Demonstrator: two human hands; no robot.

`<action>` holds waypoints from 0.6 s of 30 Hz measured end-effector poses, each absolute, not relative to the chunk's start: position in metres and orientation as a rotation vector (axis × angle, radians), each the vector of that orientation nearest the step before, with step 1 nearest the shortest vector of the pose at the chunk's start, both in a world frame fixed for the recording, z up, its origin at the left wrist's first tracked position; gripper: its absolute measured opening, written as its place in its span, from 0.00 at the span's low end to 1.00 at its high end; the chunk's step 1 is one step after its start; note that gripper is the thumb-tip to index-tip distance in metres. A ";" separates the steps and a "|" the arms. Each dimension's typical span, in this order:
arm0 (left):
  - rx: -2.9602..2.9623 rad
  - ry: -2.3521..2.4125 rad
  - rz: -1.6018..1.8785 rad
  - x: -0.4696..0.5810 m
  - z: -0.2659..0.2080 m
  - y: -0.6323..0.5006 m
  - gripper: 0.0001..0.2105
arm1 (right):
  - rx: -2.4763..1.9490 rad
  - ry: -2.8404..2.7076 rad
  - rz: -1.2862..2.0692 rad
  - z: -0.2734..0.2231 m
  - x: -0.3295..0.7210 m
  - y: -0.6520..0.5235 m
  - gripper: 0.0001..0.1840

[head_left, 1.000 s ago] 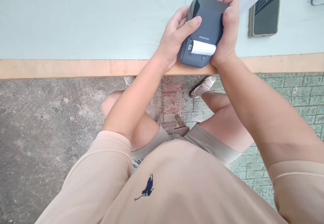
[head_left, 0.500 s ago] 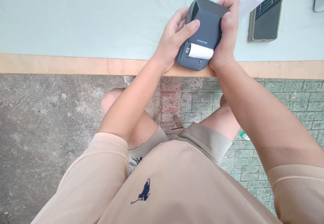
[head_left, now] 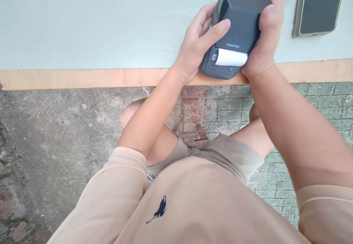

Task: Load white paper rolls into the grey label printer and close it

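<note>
Label printer, upper frame right of centre, clasped between left hand, thumb on top, and right hand; grip best clear of paper strip, power button.

Bright, diffuse light washed the tabletop pale, and the paper strip glared white with little surface detail. Soft shade darkened the right forearm near its sleeve. Lettering on the dark device looked slightly smeared, while wide-angle distortion swelled that sleeve toward the frame's edge.
</note>
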State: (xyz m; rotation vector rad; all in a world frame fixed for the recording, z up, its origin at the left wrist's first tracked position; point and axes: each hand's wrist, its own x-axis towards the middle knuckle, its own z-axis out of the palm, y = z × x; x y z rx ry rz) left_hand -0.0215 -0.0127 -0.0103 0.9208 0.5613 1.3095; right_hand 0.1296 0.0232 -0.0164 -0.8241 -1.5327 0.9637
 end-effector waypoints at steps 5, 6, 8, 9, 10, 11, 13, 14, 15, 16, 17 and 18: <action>0.866 0.570 1.235 -0.025 -0.009 -0.014 0.08 | -0.857 -1.552 0.952 -0.015 0.130 0.020 0.25; 0.855 0.578 1.224 -0.025 -0.008 -0.013 0.08 | -0.866 -1.556 0.952 -0.014 0.130 0.019 0.25; 0.832 0.596 1.208 -0.026 -0.006 -0.013 0.08 | -0.890 -1.559 0.950 -0.013 0.130 0.018 0.24; 0.820 0.602 1.201 -0.027 -0.005 -0.013 0.08 | -0.902 -1.560 0.950 -0.012 0.130 0.017 0.24; 0.804 0.606 1.197 -0.027 -0.005 -0.012 0.08 | -0.914 -1.560 0.947 -0.012 0.130 0.017 0.23; 0.784 0.604 1.193 -0.027 -0.004 -0.012 0.08 | -0.924 -1.559 0.938 -0.012 0.129 0.017 0.23; 0.730 0.600 1.183 -0.028 -0.004 -0.010 0.09 | -0.942 -1.560 0.904 -0.012 0.129 0.017 0.23; 0.704 0.607 1.176 -0.029 -0.005 -0.009 0.10 | -0.959 -1.566 0.883 -0.013 0.128 0.017 0.23; 0.682 0.621 1.169 -0.029 -0.005 -0.008 0.11 | -0.980 -1.572 0.863 -0.013 0.128 0.017 0.23; 0.667 0.636 1.159 -0.030 -0.005 -0.007 0.12 | -1.004 -1.580 0.847 -0.014 0.128 0.017 0.23; 0.661 0.649 1.150 -0.031 -0.005 -0.007 0.12 | -1.025 -1.588 0.838 -0.014 0.128 0.017 0.23; 0.659 0.659 1.141 -0.031 -0.005 -0.006 0.13 | -1.042 -1.594 0.833 -0.014 0.128 0.017 0.23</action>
